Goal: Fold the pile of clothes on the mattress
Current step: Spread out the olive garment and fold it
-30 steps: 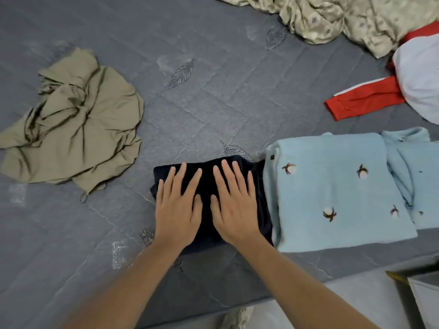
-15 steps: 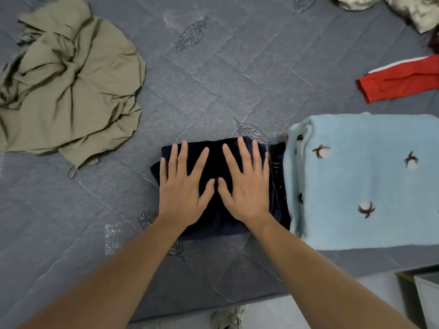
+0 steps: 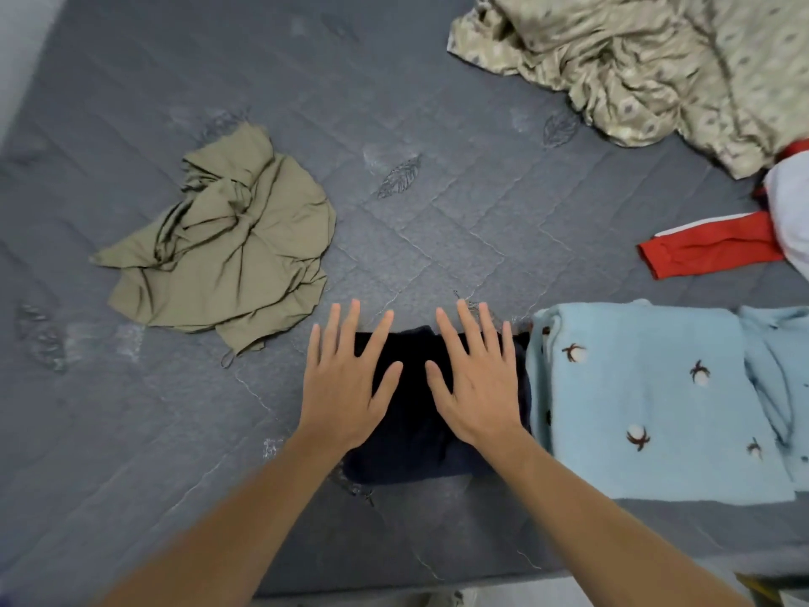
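Observation:
A folded dark navy garment (image 3: 413,435) lies on the grey quilted mattress (image 3: 437,221) near its front edge. My left hand (image 3: 346,378) and my right hand (image 3: 475,383) are spread flat over it with straight fingers, side by side, and hold nothing. Whether the palms touch the cloth I cannot tell. Right beside the navy piece lies a folded light blue fleece garment (image 3: 652,400) with small flower marks. A crumpled olive garment (image 3: 232,251) lies unfolded to the far left.
A rumpled beige patterned sheet (image 3: 656,67) fills the far right corner. A red and white garment (image 3: 718,247) lies at the right edge. A second light blue piece (image 3: 779,387) lies right of the fleece. The mattress front edge runs along the bottom.
The view has tilted up, showing more of the far mattress. My hands have spread a little apart and their fingertips now reach past the navy garment's far edge.

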`<action>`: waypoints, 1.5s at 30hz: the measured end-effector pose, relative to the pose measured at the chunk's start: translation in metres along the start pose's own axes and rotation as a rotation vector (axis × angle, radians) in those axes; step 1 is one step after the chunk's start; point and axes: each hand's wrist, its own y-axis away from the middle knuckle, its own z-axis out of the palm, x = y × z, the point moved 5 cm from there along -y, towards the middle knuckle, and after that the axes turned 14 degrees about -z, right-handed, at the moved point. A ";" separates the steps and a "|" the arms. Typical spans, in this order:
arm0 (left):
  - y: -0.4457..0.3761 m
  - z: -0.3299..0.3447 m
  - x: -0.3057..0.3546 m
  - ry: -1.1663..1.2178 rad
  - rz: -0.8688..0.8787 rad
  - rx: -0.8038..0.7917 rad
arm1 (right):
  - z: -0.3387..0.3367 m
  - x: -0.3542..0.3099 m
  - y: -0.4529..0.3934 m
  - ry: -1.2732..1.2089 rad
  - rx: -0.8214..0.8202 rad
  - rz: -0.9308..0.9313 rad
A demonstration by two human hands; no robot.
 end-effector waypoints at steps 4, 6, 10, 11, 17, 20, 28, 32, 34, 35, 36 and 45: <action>-0.005 -0.029 -0.027 -0.004 -0.060 0.008 | -0.016 -0.034 -0.031 -0.071 -0.032 -0.087; -0.010 -0.038 -0.044 0.006 -0.096 0.003 | -0.017 -0.053 -0.050 -0.103 -0.043 -0.133; -0.035 -0.037 -0.099 0.012 -0.153 -0.011 | 0.004 -0.092 -0.105 -0.200 -0.121 -0.211; -0.046 -0.034 -0.119 0.009 -0.169 -0.012 | 0.014 -0.103 -0.123 -0.217 -0.153 -0.232; -0.133 -0.009 -0.270 -0.063 -0.291 -0.048 | 0.086 -0.163 -0.245 -0.308 -0.274 -0.195; -0.186 -0.010 -0.335 -0.076 -0.335 -0.022 | 0.115 -0.180 -0.298 -0.308 -0.254 -0.095; -0.251 0.014 -0.429 -0.013 -0.387 -0.191 | 0.154 -0.207 -0.376 -0.162 -0.212 -0.049; -0.246 0.009 -0.441 0.158 -0.340 -0.052 | 0.152 -0.213 -0.366 -0.070 -0.169 -0.022; -0.234 0.007 -0.440 0.311 -0.384 -0.077 | 0.149 -0.212 -0.354 -0.095 -0.167 -0.012; -0.225 0.008 -0.438 0.341 -0.391 -0.119 | 0.148 -0.212 -0.346 -0.126 -0.181 -0.001; -0.214 0.010 -0.437 0.339 -0.384 -0.163 | 0.147 -0.212 -0.340 -0.160 -0.204 0.009; -0.169 -0.030 -0.444 0.605 -0.532 0.028 | 0.101 -0.195 -0.299 -0.384 -0.197 0.096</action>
